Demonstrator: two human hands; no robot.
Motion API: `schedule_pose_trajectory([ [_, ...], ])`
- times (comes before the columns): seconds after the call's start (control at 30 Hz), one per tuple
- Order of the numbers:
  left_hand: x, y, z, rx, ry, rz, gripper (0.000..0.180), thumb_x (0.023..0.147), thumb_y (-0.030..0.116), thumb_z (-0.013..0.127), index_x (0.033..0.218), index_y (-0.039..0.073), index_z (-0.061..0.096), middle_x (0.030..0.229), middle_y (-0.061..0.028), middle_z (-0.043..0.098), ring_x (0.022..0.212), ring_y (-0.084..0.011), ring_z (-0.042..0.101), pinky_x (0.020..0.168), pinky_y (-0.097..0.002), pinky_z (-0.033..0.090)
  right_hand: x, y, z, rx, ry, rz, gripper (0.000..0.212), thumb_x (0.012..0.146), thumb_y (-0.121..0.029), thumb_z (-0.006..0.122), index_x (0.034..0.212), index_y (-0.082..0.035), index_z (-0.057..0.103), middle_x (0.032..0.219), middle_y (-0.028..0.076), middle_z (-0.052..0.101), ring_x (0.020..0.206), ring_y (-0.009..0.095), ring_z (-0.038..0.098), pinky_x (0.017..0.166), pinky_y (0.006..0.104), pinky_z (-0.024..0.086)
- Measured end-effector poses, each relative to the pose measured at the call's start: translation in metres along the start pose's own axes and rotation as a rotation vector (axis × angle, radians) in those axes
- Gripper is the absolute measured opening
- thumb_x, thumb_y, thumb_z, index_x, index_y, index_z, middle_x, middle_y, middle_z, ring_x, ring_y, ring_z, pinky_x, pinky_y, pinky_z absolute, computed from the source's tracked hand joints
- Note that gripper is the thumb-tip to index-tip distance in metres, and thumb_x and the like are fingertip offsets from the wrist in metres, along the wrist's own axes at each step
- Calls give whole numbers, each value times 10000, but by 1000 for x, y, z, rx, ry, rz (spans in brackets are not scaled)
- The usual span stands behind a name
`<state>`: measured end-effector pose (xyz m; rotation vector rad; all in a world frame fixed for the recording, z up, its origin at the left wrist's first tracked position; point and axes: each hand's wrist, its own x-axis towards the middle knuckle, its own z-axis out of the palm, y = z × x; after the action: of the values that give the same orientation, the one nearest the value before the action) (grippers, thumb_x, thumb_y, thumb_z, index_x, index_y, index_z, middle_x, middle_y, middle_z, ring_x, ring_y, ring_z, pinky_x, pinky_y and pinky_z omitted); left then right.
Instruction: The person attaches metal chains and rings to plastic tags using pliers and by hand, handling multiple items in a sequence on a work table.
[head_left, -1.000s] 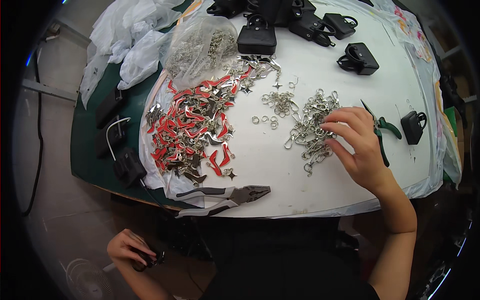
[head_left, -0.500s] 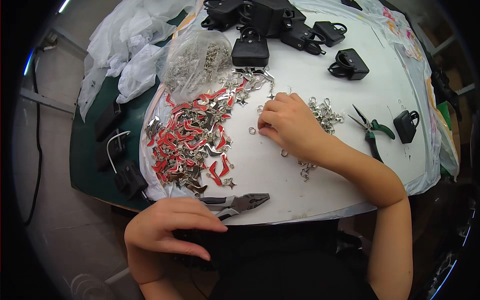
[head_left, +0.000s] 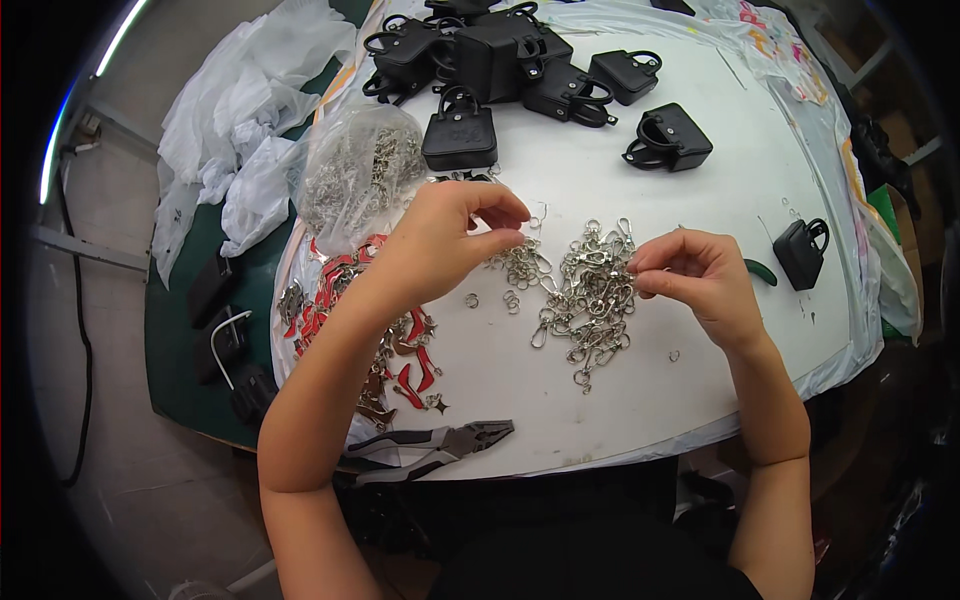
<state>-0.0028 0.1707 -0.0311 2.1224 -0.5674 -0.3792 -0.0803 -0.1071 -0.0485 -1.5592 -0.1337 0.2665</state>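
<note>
My left hand (head_left: 445, 238) is over the middle of the table, thumb and forefinger apart, beside a small group of metal rings (head_left: 520, 262). At the right edge of a heap of silver swivel clasps (head_left: 595, 290), my right hand (head_left: 700, 280) has its thumb and fingertips pinched together; what they hold is too small to make out. A few loose split rings (head_left: 511, 302) lie between the hands. Red and silver shoe-shaped charms (head_left: 335, 290) are piled to the left, partly hidden by my left forearm.
Combination pliers (head_left: 450, 445) lie at the near edge. A green plier handle (head_left: 760, 271) shows behind my right hand. Small black handbags (head_left: 460, 135) stand at the back, another (head_left: 801, 253) at right. A clear bag of metal parts (head_left: 365, 170) sits by crumpled white plastic (head_left: 235, 120).
My left hand has risen from the near edge to above the table's middle. My right hand has moved right, uncovering the clasp heap and now hiding most of the green-handled pliers.
</note>
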Motion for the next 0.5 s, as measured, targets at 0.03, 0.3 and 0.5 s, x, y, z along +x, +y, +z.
schedule_pose_trajectory([
  [0.03, 6, 1, 4, 37, -31, 52, 194, 835, 124, 745, 997, 18, 733, 913, -52, 737, 820, -127, 659, 739, -269, 481, -2, 1, -2, 10, 44, 2, 83, 866, 31, 690, 944, 56, 690, 893, 103, 713, 822, 138, 684, 752, 261, 566],
  [0.3, 26, 13, 26, 152, -114, 150, 199, 785, 79, 764, 977, 40, 727, 920, -76, 723, 846, -184, 656, 753, -305, 490, -5, 4, -5, 42, 96, 81, 116, 841, 34, 709, 956, 48, 717, 898, 110, 722, 851, 149, 698, 763, 241, 565],
  [0.5, 30, 17, 55, 349, -99, 429, 216, 777, 119, 772, 959, 35, 694, 890, -94, 662, 858, -269, 630, 759, -365, 511, -5, 10, -10, -338, 94, -200, 129, 796, 9, 752, 924, 6, 739, 881, 78, 722, 809, 105, 653, 673, 187, 502],
])
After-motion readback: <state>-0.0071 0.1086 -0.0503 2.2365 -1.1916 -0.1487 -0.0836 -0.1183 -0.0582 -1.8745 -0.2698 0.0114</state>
